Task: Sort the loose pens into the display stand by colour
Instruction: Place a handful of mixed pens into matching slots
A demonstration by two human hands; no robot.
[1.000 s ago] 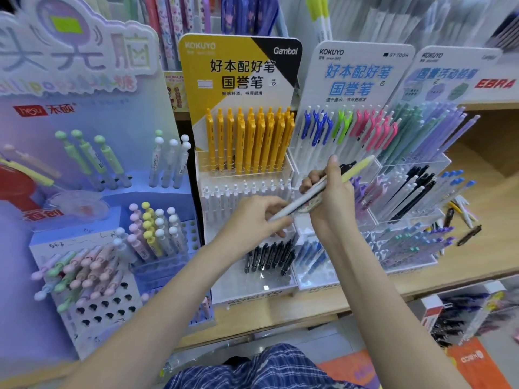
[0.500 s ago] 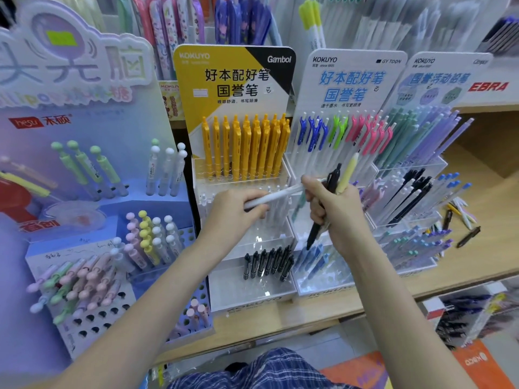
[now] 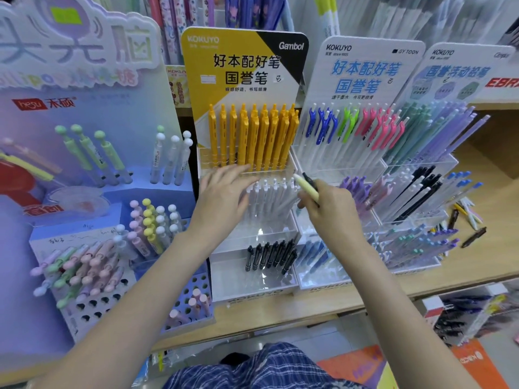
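Observation:
A tiered clear display stand (image 3: 254, 287) under a yellow header card holds yellow pens (image 3: 252, 138) on top, white pens (image 3: 271, 197) in the middle row and black pens (image 3: 269, 255) below. My left hand (image 3: 224, 192) rests with straight fingers on the left end of the white pen row. My right hand (image 3: 330, 207) grips a pale yellow pen (image 3: 307, 186) and a black pen (image 3: 309, 179) together, tips pointing up-left, just right of the white row. Whether a white pen is still under my left fingers is hidden.
A second clear stand (image 3: 348, 164) to the right holds blue, green, pink and purple pens. Several loose pens (image 3: 466, 220) lie on the wooden shelf (image 3: 477, 265) at far right. A blue stand (image 3: 92, 256) with pastel ball-top pens fills the left.
My left hand carried a white pen from my right hand to the white row and now lies open on it. My right hand swung its two pens toward the left.

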